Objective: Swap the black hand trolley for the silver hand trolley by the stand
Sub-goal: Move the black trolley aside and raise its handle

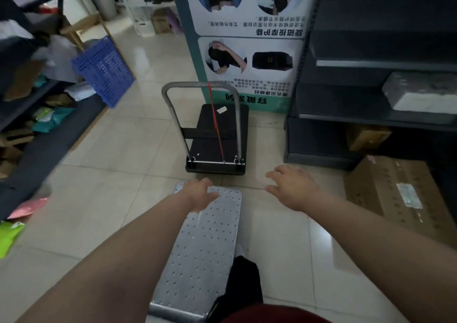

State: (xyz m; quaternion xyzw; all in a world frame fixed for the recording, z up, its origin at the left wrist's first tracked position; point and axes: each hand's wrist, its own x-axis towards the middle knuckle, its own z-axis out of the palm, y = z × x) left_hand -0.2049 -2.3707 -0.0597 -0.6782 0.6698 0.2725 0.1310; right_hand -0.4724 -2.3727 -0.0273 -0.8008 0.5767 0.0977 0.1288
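The black hand trolley [217, 137] stands on the tiled floor against the poster stand [249, 50], its grey U-shaped handle upright and a red cord running down over its deck. The silver hand trolley [205, 243], a perforated metal deck, lies flat on the floor just behind it, between my arms. My left hand [200, 194] hovers over the silver deck's far end, fingers curled and holding nothing. My right hand [291, 186] reaches forward to the right of the deck, fingers spread, holding nothing. Both hands are short of the black trolley's handle.
Dark shelving [371, 100] with a wrapped box stands on the right, a cardboard carton [400, 194] on the floor beside it. Cluttered shelves and a blue plastic crate [103, 70] line the left. My dark shoe [244, 280] is beside the silver deck.
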